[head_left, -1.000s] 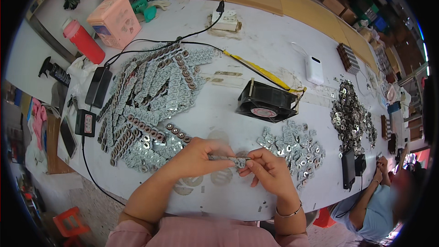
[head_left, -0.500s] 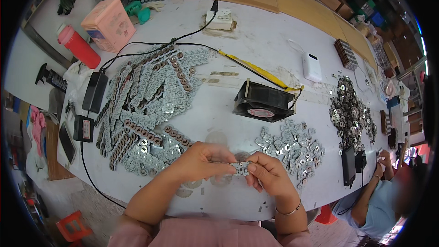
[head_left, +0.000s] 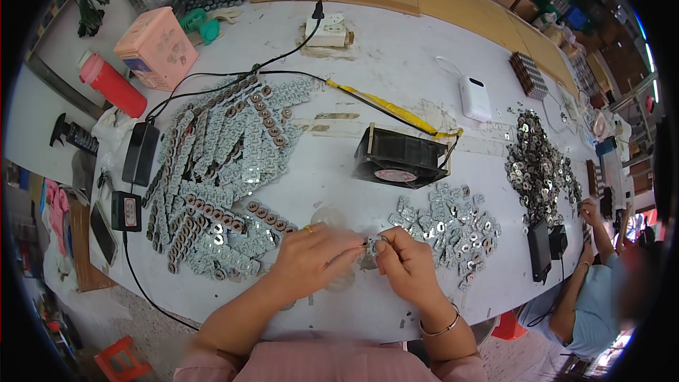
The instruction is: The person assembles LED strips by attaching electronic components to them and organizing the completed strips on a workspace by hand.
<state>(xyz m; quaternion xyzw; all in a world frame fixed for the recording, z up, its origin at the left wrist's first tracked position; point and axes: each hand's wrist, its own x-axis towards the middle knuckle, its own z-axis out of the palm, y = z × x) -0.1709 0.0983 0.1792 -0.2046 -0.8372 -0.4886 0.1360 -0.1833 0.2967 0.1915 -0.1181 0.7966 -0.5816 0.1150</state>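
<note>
Close to the table's near edge, my right hand (head_left: 409, 263) pinches a small grey metal plate piece (head_left: 373, 243) between thumb and curled fingers. My left hand (head_left: 311, 258), with a ring on one finger, is just left of that piece. Its fingertips are smeared by motion, so their grip and any contact do not show. Left of my hands spreads a large heap of grey metal strips (head_left: 244, 145), some carrying rows of round brownish parts. To the right lies a smaller pile of loose grey metal pieces (head_left: 453, 230).
A black fan (head_left: 399, 159) stands beyond my hands, a yellow-wrapped cable (head_left: 389, 105) running to it. At right are a heap of small dark metal parts (head_left: 541, 170) and black adapters (head_left: 539, 251). A co-worker (head_left: 590, 304) sits at the right edge. A black power brick (head_left: 141, 152) lies left.
My left fingers have drawn back from around the metal piece and are now blurred beside it. The right hand still grips it. The co-worker's hand has moved up the table.
</note>
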